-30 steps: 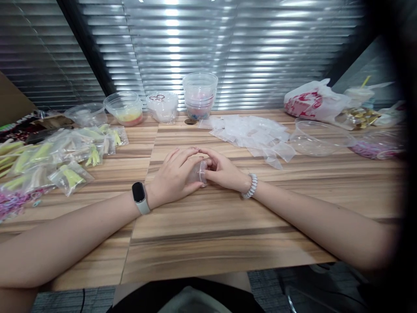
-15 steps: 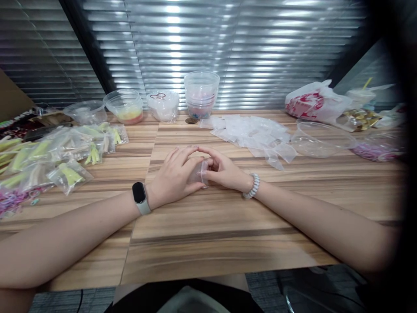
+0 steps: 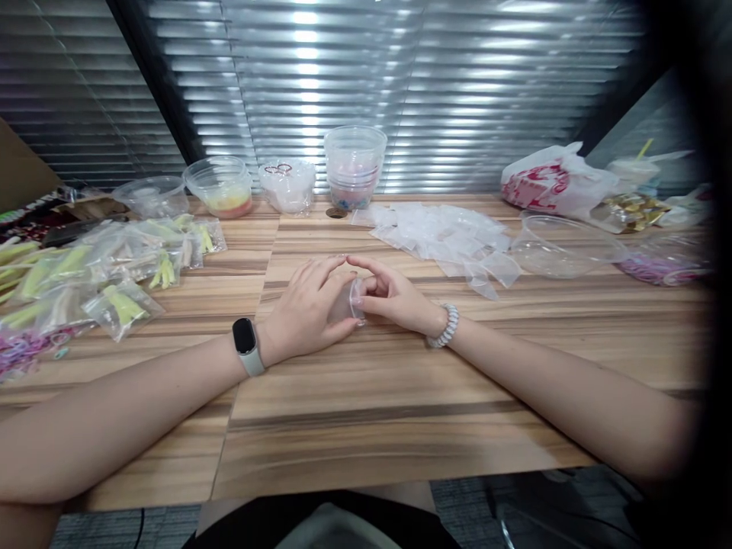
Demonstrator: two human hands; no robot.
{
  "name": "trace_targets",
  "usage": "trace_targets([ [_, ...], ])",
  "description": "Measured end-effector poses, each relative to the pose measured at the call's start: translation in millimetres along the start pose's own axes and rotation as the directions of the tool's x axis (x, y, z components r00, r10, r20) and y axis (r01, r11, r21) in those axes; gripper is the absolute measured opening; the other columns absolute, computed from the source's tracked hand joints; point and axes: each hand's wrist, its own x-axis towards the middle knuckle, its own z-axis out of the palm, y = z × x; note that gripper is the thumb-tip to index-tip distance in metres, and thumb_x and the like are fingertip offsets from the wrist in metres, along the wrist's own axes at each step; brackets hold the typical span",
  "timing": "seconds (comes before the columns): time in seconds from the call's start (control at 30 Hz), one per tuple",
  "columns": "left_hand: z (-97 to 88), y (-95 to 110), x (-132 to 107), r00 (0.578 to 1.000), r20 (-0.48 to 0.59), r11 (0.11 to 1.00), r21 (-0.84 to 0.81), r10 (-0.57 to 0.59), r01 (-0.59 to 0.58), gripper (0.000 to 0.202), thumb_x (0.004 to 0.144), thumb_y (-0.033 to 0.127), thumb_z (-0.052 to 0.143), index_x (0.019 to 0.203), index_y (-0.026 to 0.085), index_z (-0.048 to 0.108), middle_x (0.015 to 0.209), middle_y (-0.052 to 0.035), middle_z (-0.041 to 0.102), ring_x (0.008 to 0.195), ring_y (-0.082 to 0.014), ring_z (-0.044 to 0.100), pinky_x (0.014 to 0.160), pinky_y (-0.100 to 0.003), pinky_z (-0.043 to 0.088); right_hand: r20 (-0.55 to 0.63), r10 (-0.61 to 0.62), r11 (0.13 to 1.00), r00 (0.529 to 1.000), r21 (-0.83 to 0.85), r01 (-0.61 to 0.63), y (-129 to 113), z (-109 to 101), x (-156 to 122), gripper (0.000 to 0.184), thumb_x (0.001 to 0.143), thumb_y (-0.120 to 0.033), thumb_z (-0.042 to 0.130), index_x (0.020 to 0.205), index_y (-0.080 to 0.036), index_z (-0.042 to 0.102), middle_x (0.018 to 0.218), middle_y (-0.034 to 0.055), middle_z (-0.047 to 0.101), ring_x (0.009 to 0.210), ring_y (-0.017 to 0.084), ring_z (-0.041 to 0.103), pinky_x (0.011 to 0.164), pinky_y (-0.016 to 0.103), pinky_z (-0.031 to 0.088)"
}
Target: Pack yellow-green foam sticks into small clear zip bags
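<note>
Reaching in from the left, your bare left hand (image 3: 306,309) arched palm-down, gripping a small clear plastic bag (image 3: 344,300) between thumb and fingers. Your bare right hand (image 3: 403,301) pinched the bag's edge with its thumb against curled fingers, while its index finger stretched toward the left fingertips. The bag was between your hands, over the brown-striped wooden table (image 3: 366,396).

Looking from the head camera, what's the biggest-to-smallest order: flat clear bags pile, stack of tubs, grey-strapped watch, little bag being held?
1. Flat clear bags pile
2. Stack of tubs
3. Watch and little bag: unsure, because the left hand and right hand partly hide the bag.
</note>
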Motion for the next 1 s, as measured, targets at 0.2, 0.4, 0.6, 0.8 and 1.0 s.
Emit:
trace_targets([
  [0.2, -0.4, -0.6, 0.4, 1.0, -0.001, 1.0, -0.016, -0.002, 0.002, 0.057, 0.082, 0.04, 0.061, 0.131, 0.014, 0.045, 0.139, -0.0166, 0.04, 0.132, -0.0288, 0.036, 0.11, -0.045, 0.033, 0.001, 0.007, 1.0, 1.0, 0.02, -0.007, -3.2, -0.3, -0.4, 0.077, 0.078, -0.024, 0.068, 0.144, -0.015, 0.028, 0.07, -0.0026, 0.059, 0.063, 0.009, 0.055, 0.061, 0.022, 0.044],
  [0.4, 1.0, -1.7, -0.1, 1.0, 0.0, 0.999, -0.034, 0.021, -0.021, 0.057, 0.083, 0.039, 0.061, 0.132, 0.015, 0.045, 0.139, -0.017, 0.04, 0.131, -0.0298, 0.037, 0.108, -0.047, 0.034, -0.024, 0.0, 1.0, 1.0, -0.018, 0.0, 0.5, 1.1, -0.1, 0.076, 0.079, -0.023, 0.067, 0.144, -0.015, 0.029, 0.071, -0.0023, 0.058, 0.065, 0.011, 0.057, 0.063, 0.024, 0.047],
  [0.6, 1.0, -1.7, 1.3, 1.0, 0.014, 1.0, -0.008, 0.025, -0.025, 0.054, 0.085, 0.041, 0.059, 0.131, 0.014, 0.049, 0.14, -0.0171, 0.038, 0.13, -0.0283, 0.039, 0.108, -0.044, 0.036, -0.031, 0.03, 1.0, 0.999, 0.0, -0.03, -3.5, 4.6, -0.3, 0.075, 0.078, -0.016, 0.064, 0.144, -0.017, 0.029, 0.069, -0.0032, 0.061, 0.063, 0.011, 0.059, 0.062, 0.024, 0.049],
  [0.8, 1.0, -2.9, 0.4, 0.999, 0.033, 0.999, -0.001, 0.038, -0.038, 0.057, 0.084, 0.043, 0.062, 0.133, 0.015, 0.049, 0.142, -0.0164, 0.037, 0.132, -0.0283, 0.036, 0.11, -0.045, 0.034, -0.049, 0.036, 0.999, 0.998, -0.035, -0.038, -6.7, 7.8, -0.4, 0.076, 0.074, -0.01, 0.059, 0.144, -0.016, 0.03, 0.063, -0.0051, 0.059, 0.054, 0.01, 0.057, 0.052, 0.019, 0.044],
  [1.0, 1.5, -4.0, 0.5, 0.998, 0.044, 0.999, 0.004, 0.04, -0.041, 0.061, 0.083, 0.048, 0.064, 0.133, 0.017, 0.049, 0.143, -0.0148, 0.037, 0.132, -0.0283, 0.036, 0.11, -0.045, 0.033, -0.097, 0.002, 0.99, 0.995, -0.142, -0.016, -3.2, 6.3, 2.8, 0.074, 0.068, -0.005, 0.056, 0.14, -0.014, 0.038, 0.063, -0.0056, 0.055, 0.052, 0.007, 0.05, 0.046, 0.015, 0.039],
])
